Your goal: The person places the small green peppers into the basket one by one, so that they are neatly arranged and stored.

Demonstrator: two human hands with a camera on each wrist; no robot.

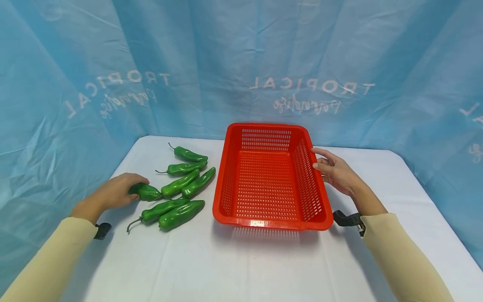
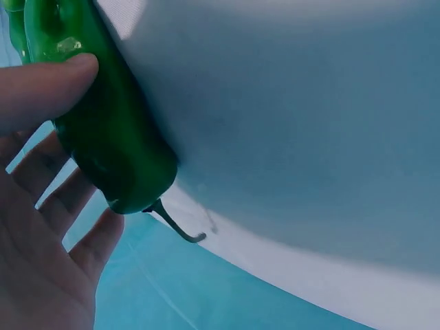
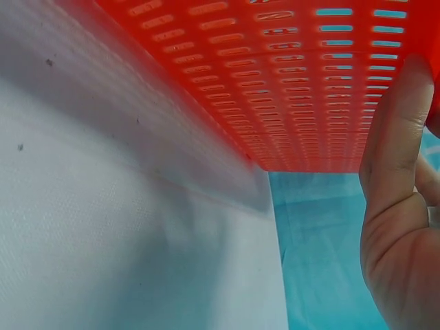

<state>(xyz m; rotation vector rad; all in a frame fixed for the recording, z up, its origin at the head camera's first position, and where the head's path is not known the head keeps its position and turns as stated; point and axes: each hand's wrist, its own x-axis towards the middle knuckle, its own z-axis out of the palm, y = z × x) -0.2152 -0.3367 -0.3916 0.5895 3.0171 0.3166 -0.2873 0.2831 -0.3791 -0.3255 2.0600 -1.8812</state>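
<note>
At the table's left, my left hand (image 1: 122,189) holds a green pepper (image 1: 146,192). The left wrist view shows the thumb laid across this pepper (image 2: 117,130), its fingers along the other side and the curved stem hanging free. Several more green peppers (image 1: 182,214) lie just right of that hand, some with long stems. A red perforated plastic basket (image 1: 320,203) stands at mid-table with nothing in it. My right hand (image 1: 337,172) grips the basket's right rim; in the right wrist view one digit lies along the slotted outer wall (image 3: 275,69).
A white cloth covers the table (image 1: 241,268). Blue curtain sheets (image 1: 211,63) with mirrored white lettering hang behind it and at both sides. Dark straps (image 1: 349,219) sit at the wrists, below light sleeves (image 1: 400,251).
</note>
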